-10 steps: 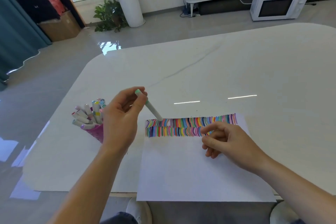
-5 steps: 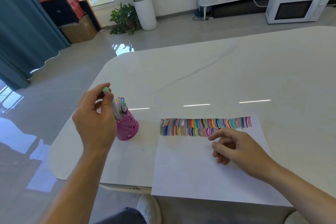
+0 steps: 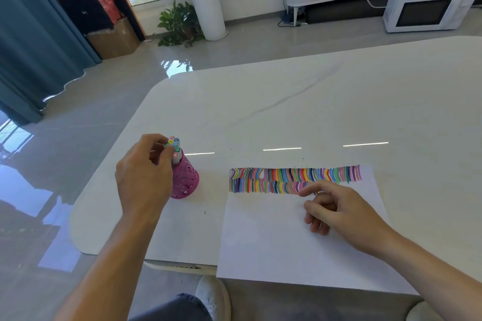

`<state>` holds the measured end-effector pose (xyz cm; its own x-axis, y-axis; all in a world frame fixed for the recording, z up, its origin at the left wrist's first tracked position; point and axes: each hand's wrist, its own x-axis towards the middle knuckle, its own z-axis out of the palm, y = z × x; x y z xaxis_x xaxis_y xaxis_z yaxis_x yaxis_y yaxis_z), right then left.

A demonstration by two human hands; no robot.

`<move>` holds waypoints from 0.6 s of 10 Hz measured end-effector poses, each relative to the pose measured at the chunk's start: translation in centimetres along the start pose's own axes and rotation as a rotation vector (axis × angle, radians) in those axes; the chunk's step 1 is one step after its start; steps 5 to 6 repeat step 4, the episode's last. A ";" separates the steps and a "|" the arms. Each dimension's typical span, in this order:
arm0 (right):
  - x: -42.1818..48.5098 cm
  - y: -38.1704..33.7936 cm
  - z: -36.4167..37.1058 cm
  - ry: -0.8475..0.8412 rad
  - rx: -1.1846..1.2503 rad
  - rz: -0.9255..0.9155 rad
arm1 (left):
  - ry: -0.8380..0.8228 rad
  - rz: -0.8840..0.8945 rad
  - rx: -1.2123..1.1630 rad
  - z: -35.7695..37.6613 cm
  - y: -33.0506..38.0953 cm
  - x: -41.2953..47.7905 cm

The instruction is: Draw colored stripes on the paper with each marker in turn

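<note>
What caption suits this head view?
Left hand pinches a marker at the pink cup; right hand rests on the striped paper.

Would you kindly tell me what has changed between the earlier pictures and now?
The left hand carried the green marker leftwards from the stripes to the pink holder and slid it in among the other markers, fingers still pinching its cap. The right hand stayed resting on the paper, and the stripes look unchanged.

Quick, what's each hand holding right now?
Left hand: pinching a green-capped marker at the pink perforated cup.
Right hand: open, resting on the white paper sheet, holding nothing.
</note>
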<state>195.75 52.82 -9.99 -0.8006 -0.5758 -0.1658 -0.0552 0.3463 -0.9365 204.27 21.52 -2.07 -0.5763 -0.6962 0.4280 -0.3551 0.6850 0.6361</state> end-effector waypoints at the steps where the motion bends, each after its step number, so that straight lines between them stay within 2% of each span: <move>1: -0.1 -0.1 0.0 0.002 0.008 0.005 | -0.016 0.021 0.099 0.3 -0.5 0.1; 3: -0.1 0.0 -0.1 0.004 0.017 0.012 | -0.034 0.035 0.162 0.4 -0.6 0.0; 6: -0.1 -0.1 -0.1 -0.007 0.036 0.014 | 0.007 0.081 0.129 0.5 -0.1 -0.3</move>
